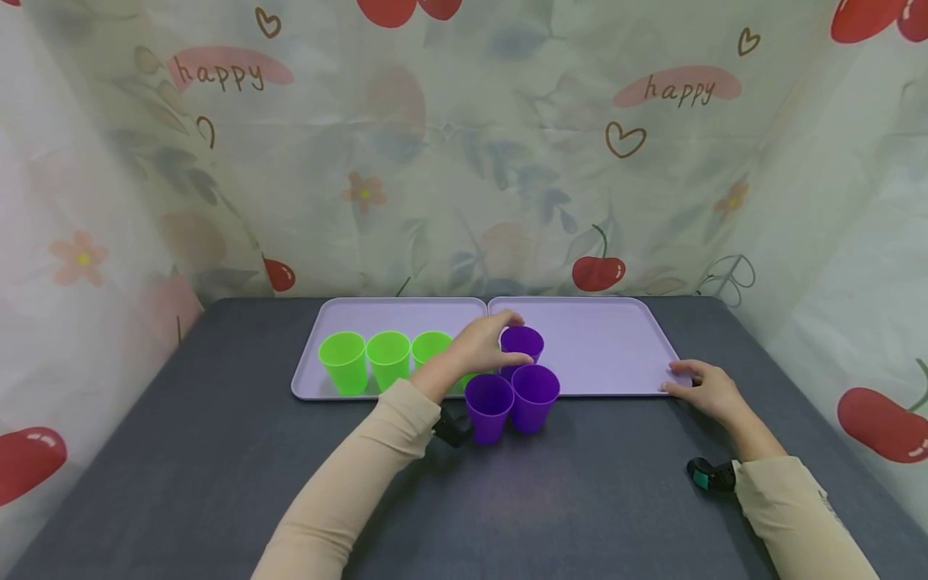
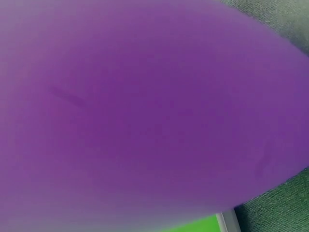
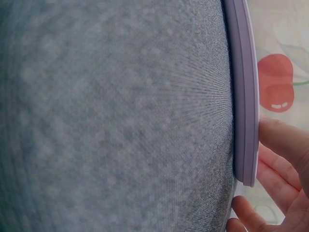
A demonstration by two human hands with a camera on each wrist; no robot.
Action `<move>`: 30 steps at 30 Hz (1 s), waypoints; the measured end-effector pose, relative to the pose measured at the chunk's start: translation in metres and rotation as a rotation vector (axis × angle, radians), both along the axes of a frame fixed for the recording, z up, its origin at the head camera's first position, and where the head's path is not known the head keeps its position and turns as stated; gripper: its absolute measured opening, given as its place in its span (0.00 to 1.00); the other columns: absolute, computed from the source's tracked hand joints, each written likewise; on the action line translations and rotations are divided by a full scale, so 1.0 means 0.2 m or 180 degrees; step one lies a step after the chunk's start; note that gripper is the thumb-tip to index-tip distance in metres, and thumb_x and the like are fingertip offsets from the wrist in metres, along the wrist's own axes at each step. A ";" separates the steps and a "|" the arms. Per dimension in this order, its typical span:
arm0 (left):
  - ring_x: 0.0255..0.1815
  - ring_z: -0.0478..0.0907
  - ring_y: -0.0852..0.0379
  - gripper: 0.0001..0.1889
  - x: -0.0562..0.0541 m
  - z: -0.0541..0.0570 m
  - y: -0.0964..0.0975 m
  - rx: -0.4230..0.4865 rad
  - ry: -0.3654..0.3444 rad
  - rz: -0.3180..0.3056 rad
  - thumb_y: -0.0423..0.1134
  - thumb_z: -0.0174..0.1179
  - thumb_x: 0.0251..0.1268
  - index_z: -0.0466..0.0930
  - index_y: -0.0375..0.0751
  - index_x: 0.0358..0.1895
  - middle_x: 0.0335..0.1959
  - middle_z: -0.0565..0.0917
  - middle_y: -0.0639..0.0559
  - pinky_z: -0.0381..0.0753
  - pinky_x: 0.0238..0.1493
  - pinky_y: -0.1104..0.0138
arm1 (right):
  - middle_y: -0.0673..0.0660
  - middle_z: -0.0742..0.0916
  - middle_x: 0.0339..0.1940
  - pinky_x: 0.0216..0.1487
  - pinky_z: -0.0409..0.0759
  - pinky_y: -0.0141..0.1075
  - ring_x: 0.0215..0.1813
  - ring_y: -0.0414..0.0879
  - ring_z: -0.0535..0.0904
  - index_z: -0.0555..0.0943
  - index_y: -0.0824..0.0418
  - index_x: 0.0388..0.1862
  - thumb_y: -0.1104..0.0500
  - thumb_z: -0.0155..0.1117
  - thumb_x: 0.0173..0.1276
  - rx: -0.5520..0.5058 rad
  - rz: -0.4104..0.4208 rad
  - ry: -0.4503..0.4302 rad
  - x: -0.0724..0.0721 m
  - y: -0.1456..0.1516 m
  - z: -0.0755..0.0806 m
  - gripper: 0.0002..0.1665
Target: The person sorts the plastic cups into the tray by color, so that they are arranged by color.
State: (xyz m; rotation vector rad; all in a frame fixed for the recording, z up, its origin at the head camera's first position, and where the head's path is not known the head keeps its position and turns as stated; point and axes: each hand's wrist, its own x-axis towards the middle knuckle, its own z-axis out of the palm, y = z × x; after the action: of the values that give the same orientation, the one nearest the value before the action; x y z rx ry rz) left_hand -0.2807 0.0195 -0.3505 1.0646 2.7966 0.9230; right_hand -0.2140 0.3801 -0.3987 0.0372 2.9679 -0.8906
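In the head view my left hand (image 1: 482,342) holds a purple cup (image 1: 528,341) near its rim, thumb in front and fingers behind; the cup is at the left end of the right lilac tray (image 1: 594,346). Two more purple cups stand side by side in front of it, one at the left (image 1: 489,411) and one at the right (image 1: 535,399). A blurred purple cup surface (image 2: 159,106) fills most of the left wrist view. My right hand (image 1: 703,391) grips the right tray's front right corner; its thumb (image 3: 282,137) lies at the tray rim (image 3: 246,96).
Several green cups (image 1: 388,358) stand in a row on the left lilac tray (image 1: 399,312), the rightmost partly hidden by the left hand. Both trays lie side by side on a dark grey table (image 1: 594,491). A patterned curtain (image 1: 464,161) hangs behind and at the sides.
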 end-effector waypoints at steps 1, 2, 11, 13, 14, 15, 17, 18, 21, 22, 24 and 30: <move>0.59 0.75 0.49 0.30 0.00 0.00 0.00 0.0000 -0.0010 -0.0003 0.48 0.67 0.53 0.72 0.36 0.56 0.55 0.79 0.43 0.73 0.62 0.60 | 0.80 0.69 0.62 0.58 0.69 0.63 0.60 0.75 0.67 0.69 0.75 0.59 0.51 0.60 0.66 -0.0003 0.0003 -0.0002 0.00 0.00 0.00 0.33; 0.59 0.75 0.49 0.29 0.00 0.00 0.00 -0.0003 -0.0018 -0.0004 0.48 0.67 0.53 0.72 0.37 0.56 0.55 0.79 0.43 0.73 0.62 0.60 | 0.80 0.69 0.62 0.58 0.69 0.63 0.60 0.75 0.67 0.69 0.75 0.59 0.51 0.60 0.66 -0.0007 0.0006 -0.0007 0.00 0.00 0.00 0.33; 0.62 0.73 0.47 0.30 0.01 0.02 -0.01 0.0071 -0.0071 -0.0001 0.48 0.65 0.56 0.70 0.37 0.60 0.59 0.77 0.42 0.71 0.64 0.59 | 0.80 0.69 0.62 0.58 0.69 0.63 0.60 0.75 0.66 0.69 0.75 0.59 0.51 0.61 0.65 -0.0015 -0.0001 -0.0002 0.00 0.00 -0.01 0.33; 0.63 0.72 0.47 0.29 0.01 0.04 -0.02 0.0102 -0.0042 -0.0012 0.48 0.64 0.57 0.71 0.38 0.60 0.59 0.77 0.43 0.71 0.65 0.59 | 0.80 0.69 0.62 0.58 0.69 0.64 0.60 0.75 0.66 0.69 0.75 0.59 0.51 0.61 0.65 -0.0022 -0.0005 -0.0007 0.00 0.00 0.00 0.33; 0.63 0.72 0.48 0.28 0.02 0.05 -0.02 0.0120 -0.0015 -0.0018 0.48 0.63 0.58 0.71 0.38 0.59 0.59 0.77 0.43 0.71 0.64 0.59 | 0.80 0.69 0.62 0.58 0.68 0.64 0.61 0.75 0.66 0.69 0.75 0.59 0.51 0.61 0.65 -0.0026 -0.0004 -0.0012 0.00 0.00 0.00 0.33; 0.63 0.72 0.48 0.27 0.02 0.06 -0.03 0.0135 -0.0004 -0.0021 0.48 0.63 0.58 0.71 0.39 0.59 0.59 0.77 0.44 0.71 0.65 0.59 | 0.80 0.69 0.62 0.58 0.68 0.64 0.61 0.75 0.66 0.69 0.75 0.59 0.51 0.61 0.65 -0.0027 -0.0002 -0.0016 0.00 0.00 0.00 0.33; 0.63 0.71 0.49 0.27 0.03 0.08 -0.04 0.0174 0.0007 -0.0030 0.48 0.63 0.59 0.72 0.40 0.59 0.59 0.77 0.45 0.70 0.65 0.60 | 0.80 0.69 0.62 0.58 0.68 0.64 0.60 0.75 0.66 0.69 0.75 0.59 0.51 0.61 0.65 -0.0023 0.0002 -0.0019 0.00 0.01 0.00 0.33; 0.64 0.71 0.50 0.26 0.04 0.09 -0.05 0.0200 0.0016 -0.0035 0.48 0.62 0.59 0.72 0.40 0.59 0.59 0.77 0.46 0.70 0.66 0.60 | 0.80 0.69 0.62 0.58 0.68 0.64 0.60 0.75 0.66 0.69 0.75 0.59 0.51 0.60 0.65 -0.0020 0.0006 -0.0014 0.00 0.01 -0.01 0.33; 0.65 0.70 0.51 0.25 0.07 0.12 -0.07 0.0269 0.0062 -0.0076 0.48 0.62 0.59 0.73 0.40 0.58 0.59 0.77 0.48 0.69 0.67 0.61 | 0.80 0.69 0.62 0.58 0.69 0.64 0.60 0.75 0.67 0.69 0.75 0.59 0.51 0.60 0.65 -0.0011 0.0010 0.0000 0.00 0.01 -0.01 0.33; 0.64 0.70 0.51 0.25 0.08 0.13 -0.08 0.0288 0.0090 -0.0101 0.48 0.62 0.59 0.73 0.40 0.58 0.59 0.77 0.49 0.69 0.67 0.61 | 0.80 0.69 0.61 0.58 0.69 0.64 0.60 0.75 0.67 0.70 0.75 0.59 0.51 0.61 0.65 -0.0008 0.0009 0.0005 0.00 0.01 -0.01 0.33; 0.63 0.71 0.51 0.24 0.10 0.14 -0.10 0.0309 0.0131 -0.0154 0.47 0.62 0.59 0.74 0.40 0.57 0.58 0.78 0.48 0.69 0.66 0.61 | 0.80 0.69 0.61 0.58 0.69 0.64 0.60 0.75 0.67 0.70 0.75 0.59 0.51 0.61 0.65 -0.0008 0.0003 0.0008 0.00 0.01 -0.01 0.33; 0.58 0.74 0.47 0.23 0.17 0.14 -0.17 0.0374 0.0196 -0.0352 0.44 0.64 0.58 0.75 0.37 0.55 0.54 0.80 0.44 0.72 0.62 0.58 | 0.80 0.69 0.61 0.58 0.69 0.63 0.60 0.75 0.67 0.70 0.75 0.58 0.51 0.61 0.65 -0.0006 -0.0007 0.0015 0.00 0.01 -0.01 0.33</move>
State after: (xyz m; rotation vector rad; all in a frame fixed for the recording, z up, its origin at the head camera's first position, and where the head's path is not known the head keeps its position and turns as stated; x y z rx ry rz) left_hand -0.2474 -0.0149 -0.3231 1.2695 2.7276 1.0712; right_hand -0.2145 0.3813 -0.4004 0.0383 2.9721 -0.8951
